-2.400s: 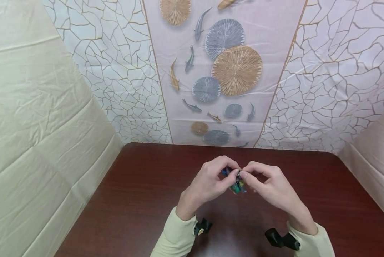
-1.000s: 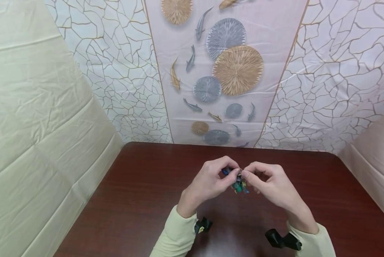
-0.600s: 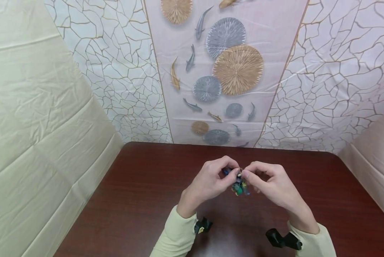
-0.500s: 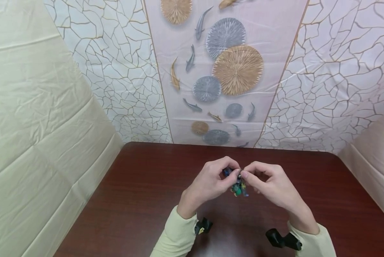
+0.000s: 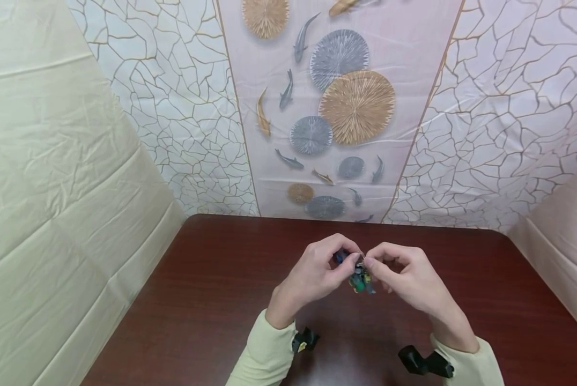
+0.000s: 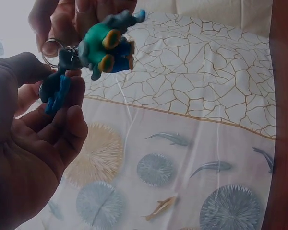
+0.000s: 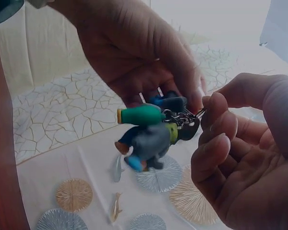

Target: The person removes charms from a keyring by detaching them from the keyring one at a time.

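Note:
My left hand [image 5: 312,273] pinches a keychain between thumb and index finger, raised above the table. Small figurines hang from it on metal chain links [image 7: 179,118]. In the left wrist view one figurine [image 6: 97,44] is green and blue with orange-yellow feet, and a dark one with blue parts [image 6: 57,96] lies against my left fingers. A grey figurine with a yellow-green collar [image 7: 151,141] hangs below the green one in the right wrist view. My right hand [image 5: 409,279] pinches the metal split ring [image 6: 46,58] at its edge. Fingertips hide part of the ring.
The dark reddish-brown table [image 5: 211,300] lies beneath both hands. A patterned cloth [image 5: 356,107] with fish and round shapes hangs behind it. Pale cloth [image 5: 76,203] borders the left side, and more pale cloth [image 5: 559,241] the right. Black wrist devices [image 5: 305,340] sit at both cuffs.
Both hands hold nearly the same place and keep their pinch. My right fingertips have shifted slightly at the ring, and the hanging figurines have swung and turned a little.

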A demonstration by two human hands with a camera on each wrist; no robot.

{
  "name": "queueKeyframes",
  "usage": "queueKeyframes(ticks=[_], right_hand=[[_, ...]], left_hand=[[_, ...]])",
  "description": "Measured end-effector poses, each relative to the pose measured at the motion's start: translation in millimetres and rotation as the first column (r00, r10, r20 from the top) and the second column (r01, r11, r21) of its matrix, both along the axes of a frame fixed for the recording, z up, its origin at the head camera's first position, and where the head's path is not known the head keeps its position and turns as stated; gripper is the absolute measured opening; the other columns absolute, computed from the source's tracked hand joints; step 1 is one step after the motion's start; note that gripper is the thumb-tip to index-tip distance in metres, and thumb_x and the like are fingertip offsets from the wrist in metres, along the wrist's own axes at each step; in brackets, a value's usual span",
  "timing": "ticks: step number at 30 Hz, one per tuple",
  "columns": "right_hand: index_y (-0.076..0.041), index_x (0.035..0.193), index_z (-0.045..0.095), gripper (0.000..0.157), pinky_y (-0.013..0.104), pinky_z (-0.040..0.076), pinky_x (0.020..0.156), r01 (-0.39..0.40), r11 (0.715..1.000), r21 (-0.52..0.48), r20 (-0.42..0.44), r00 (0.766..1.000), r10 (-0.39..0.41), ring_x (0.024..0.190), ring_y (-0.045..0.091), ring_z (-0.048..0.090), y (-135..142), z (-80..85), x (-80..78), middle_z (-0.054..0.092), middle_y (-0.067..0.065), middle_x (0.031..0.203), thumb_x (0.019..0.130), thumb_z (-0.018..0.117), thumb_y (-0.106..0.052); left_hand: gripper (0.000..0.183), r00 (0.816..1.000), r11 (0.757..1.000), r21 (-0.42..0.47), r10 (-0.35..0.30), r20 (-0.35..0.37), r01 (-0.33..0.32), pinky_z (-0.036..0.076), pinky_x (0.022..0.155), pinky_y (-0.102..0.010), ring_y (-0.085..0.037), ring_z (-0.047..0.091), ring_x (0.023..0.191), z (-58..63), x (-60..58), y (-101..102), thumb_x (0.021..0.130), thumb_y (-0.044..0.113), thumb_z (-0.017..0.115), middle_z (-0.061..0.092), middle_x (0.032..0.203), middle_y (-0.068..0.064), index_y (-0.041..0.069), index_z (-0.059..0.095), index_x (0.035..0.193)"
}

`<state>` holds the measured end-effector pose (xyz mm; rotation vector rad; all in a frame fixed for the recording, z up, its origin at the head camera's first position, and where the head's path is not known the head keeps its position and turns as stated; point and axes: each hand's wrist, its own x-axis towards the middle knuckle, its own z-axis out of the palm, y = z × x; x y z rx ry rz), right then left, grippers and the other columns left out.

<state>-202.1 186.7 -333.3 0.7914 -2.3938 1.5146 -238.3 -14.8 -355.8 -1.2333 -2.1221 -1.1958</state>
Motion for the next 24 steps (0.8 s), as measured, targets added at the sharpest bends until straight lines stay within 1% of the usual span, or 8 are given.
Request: queueKeyframes(ticks=[3,5,10,14,18,21,24], right_hand=[[-0.011,0.089,0.067,0.011,0.027,0.042,0.042,-0.021,1.0,-0.009,-0.021,1.0,0.021,0.048,0.011,0.048,0.0,-0.8,0.2,0.055,-0.004,0.065,0.092,0.063,-0.001],[-0.012,0.089,0.067,0.012,0.027,0.042,0.043,-0.025,1.0,-0.008,-0.015,1.0,0.025,0.048,0.011,0.048,0.0,-1.1,-0.1,0.056,-0.004,0.064,0.093,0.062,-0.001],[-0.011,0.085,0.067,0.015,0.028,0.044,0.043,-0.004,1.0,0.001,0.041,0.999,0.004,0.046,0.013,0.049,-1.4,-0.4,-2.0,0.055,0.0,0.059,0.097,0.059,-0.008],[-0.01,0.086,0.067,0.013,0.029,0.042,0.04,0.009,1.0,-0.005,0.067,0.998,-0.009,0.045,0.014,0.048,-1.4,0.4,-2.7,0.053,-0.001,0.058,0.097,0.059,-0.009],[-0.008,0.089,0.068,0.01,0.03,0.038,0.038,0.001,1.0,-0.018,0.082,0.997,0.0,0.043,0.014,0.044,-0.3,0.7,-2.7,0.051,-0.002,0.058,0.096,0.06,-0.008],[-0.007,0.09,0.068,0.01,0.03,0.036,0.037,-0.014,0.999,-0.029,0.087,0.996,0.016,0.043,0.014,0.043,0.0,0.5,-2.9,0.05,-0.002,0.057,0.096,0.06,-0.008],[-0.007,0.09,0.068,0.01,0.03,0.036,0.038,-0.021,0.999,-0.038,0.075,0.997,0.024,0.043,0.014,0.043,0.1,-0.1,-3.0,0.05,-0.001,0.057,0.096,0.06,-0.006]], left_hand=[[0.007,1.0,1.0,0.006,-0.005,0.026,0.005,0.045,0.062,-0.007,0.0,0.052,0.07,-0.2,0.3,0.3,0.094,0.01,0.063,0.065,0.089,0.0,0.009,0.061,0.101],[0.007,1.0,1.0,0.008,-0.005,0.031,0.005,0.045,0.061,-0.007,0.0,0.051,0.068,-0.2,0.6,0.6,0.094,0.009,0.063,0.065,0.087,0.0,0.009,0.06,0.1],[0.006,1.0,1.0,0.009,-0.004,0.003,0.004,0.045,0.061,-0.006,0.001,0.052,0.068,0.3,0.7,1.5,0.093,0.007,0.063,0.065,0.086,0.001,0.01,0.061,0.098],[0.006,1.0,1.0,0.006,-0.009,-0.022,0.009,0.045,0.062,-0.005,0.0,0.052,0.069,0.6,0.3,1.8,0.093,0.007,0.063,0.065,0.087,0.001,0.009,0.062,0.098],[0.005,1.0,1.0,0.01,-0.005,-0.03,0.005,0.045,0.063,-0.005,0.0,0.053,0.07,0.3,0.1,1.8,0.093,0.007,0.064,0.065,0.088,0.0,0.009,0.063,0.098],[0.005,1.0,1.0,0.012,0.002,-0.018,-0.002,0.045,0.063,-0.005,0.0,0.053,0.071,-0.2,-0.3,2.2,0.093,0.008,0.064,0.065,0.088,0.001,0.009,0.063,0.098],[0.005,1.0,1.0,0.016,-0.002,0.02,0.002,0.045,0.062,-0.007,0.0,0.052,0.07,-0.7,-0.8,2.4,0.093,0.008,0.064,0.065,0.088,0.0,0.01,0.062,0.098]])
